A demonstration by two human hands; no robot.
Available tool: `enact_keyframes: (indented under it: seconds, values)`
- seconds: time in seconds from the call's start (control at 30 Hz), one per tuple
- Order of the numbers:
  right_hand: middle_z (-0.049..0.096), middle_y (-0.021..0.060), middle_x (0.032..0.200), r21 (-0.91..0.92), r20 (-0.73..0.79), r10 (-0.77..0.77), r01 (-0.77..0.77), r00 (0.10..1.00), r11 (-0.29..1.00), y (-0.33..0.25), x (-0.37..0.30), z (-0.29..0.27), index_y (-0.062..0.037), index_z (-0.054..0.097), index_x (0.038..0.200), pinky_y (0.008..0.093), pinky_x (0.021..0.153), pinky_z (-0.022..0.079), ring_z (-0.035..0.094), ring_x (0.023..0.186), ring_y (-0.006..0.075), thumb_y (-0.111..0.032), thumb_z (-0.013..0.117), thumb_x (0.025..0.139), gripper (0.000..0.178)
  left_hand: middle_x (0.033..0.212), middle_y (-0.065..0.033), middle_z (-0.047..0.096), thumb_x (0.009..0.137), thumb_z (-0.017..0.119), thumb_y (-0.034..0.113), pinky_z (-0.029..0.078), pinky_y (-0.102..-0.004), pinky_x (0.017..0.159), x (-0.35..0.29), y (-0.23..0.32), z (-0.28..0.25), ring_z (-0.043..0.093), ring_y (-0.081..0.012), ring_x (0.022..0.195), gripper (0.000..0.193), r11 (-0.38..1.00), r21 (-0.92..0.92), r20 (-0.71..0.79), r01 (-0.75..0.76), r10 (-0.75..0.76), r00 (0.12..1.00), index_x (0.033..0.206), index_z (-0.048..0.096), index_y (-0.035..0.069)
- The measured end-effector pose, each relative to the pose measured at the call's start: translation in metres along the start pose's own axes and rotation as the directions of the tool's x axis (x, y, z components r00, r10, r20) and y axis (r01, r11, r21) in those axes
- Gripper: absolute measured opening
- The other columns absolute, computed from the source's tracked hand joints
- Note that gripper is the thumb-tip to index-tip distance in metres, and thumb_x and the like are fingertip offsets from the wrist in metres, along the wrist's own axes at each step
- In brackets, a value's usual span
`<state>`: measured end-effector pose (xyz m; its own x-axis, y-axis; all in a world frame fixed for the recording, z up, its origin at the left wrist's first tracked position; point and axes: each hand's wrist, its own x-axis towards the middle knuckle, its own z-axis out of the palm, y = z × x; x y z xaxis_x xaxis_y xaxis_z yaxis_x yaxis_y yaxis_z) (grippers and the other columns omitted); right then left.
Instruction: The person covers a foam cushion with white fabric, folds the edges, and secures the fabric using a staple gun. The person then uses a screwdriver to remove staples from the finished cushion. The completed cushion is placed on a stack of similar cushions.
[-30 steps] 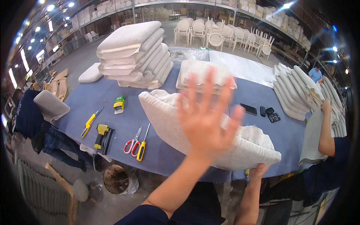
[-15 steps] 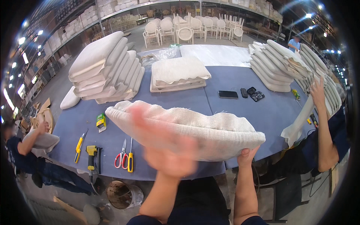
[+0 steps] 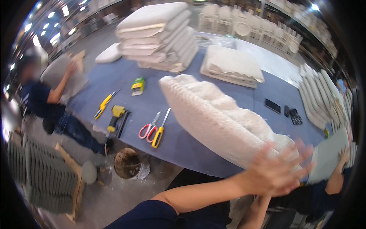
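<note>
A cream fabric-covered seat cushion (image 3: pixel 217 116) is tilted up on its side in front of me, its wavy loose fabric edge along the top. My left hand (image 3: pixel 268 168) reaches across to the cushion's right end, fingers spread and somewhat blurred, lying over that end. Mostly hidden beneath it, my right hand (image 3: pixel 285 190) grips the cushion near the same end. To the left on the blue-grey table (image 3: pixel 187 147) lie red-handled scissors (image 3: pixel 148 129), a yellow-handled screwdriver (image 3: pixel 158 136), a yellow and black staple gun (image 3: pixel 116 118) and a yellow utility knife (image 3: pixel 103 106).
A tall cushion stack (image 3: pixel 156 38) and a low pile (image 3: pixel 230 65) stand farther back. A green and yellow box (image 3: pixel 137 86), a phone (image 3: pixel 272 106) and a black case (image 3: pixel 295 116) lie around. Co-workers handle cushions at left (image 3: pixel 57 91) and right (image 3: pixel 337 171). A bucket (image 3: pixel 131 164) sits below.
The view has swung left. My left hand has moved from the cushion's middle to its right end, crossing over my right hand. The cushion now slants down to the right.
</note>
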<state>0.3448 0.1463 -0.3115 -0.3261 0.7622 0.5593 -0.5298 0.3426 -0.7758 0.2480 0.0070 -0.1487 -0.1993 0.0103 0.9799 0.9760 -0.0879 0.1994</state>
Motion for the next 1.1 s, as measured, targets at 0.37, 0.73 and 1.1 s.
enact_keyframes:
  seconds: [0.37, 0.73, 1.1]
  values:
    - [0.056, 0.0138, 0.159, 0.097, -0.066, 0.065, -0.059, 0.996, 0.994, 0.014, 0.022, 0.007, 0.0014, 0.038, 0.168, 0.0490, 0.119, 0.054, 0.060, 0.145, 0.0297, -0.079, 0.093, 0.083, 0.129, 0.104, -0.0002, 0.087, 0.090, 0.083, 0.017, 0.067, -0.0360, 0.074, -0.107, -0.044, -0.115, 0.083, -0.0190, 0.085, 0.024, 0.984, 0.059, 0.524, 0.167, -0.173, 0.834, 0.113, 0.086, 0.014]
    - [0.068, 0.0130, 0.139, -0.075, -0.012, -0.018, 0.017, 1.000, 0.997, 0.002, 0.049, 0.039, 0.0086, 0.056, 0.149, 0.0457, 0.112, 0.054, 0.067, 0.128, 0.0242, -0.087, 0.090, 0.080, 0.123, 0.192, -0.0290, 0.012, 0.112, 0.061, 0.046, -0.006, -0.0703, 0.137, -0.005, -0.090, -0.114, -0.004, -0.0485, 0.178, 0.083, 0.857, 0.463, 0.086, 0.226, -0.297, 0.951, 0.183, 0.035, 0.010]
    - [0.076, 0.0102, 0.120, -0.057, -0.016, -0.038, 0.037, 0.999, 0.998, -0.019, 0.049, 0.049, 0.0092, 0.068, 0.129, 0.0418, 0.100, 0.060, 0.074, 0.113, 0.0214, -0.086, 0.093, 0.076, 0.112, 0.190, 0.0039, 0.036, 0.116, 0.040, 0.074, -0.027, -0.0779, 0.128, -0.003, -0.063, -0.077, 0.007, -0.0373, 0.180, 0.069, 0.803, 0.530, 0.494, -0.272, -0.031, 0.869, 0.175, 0.052, 0.040]
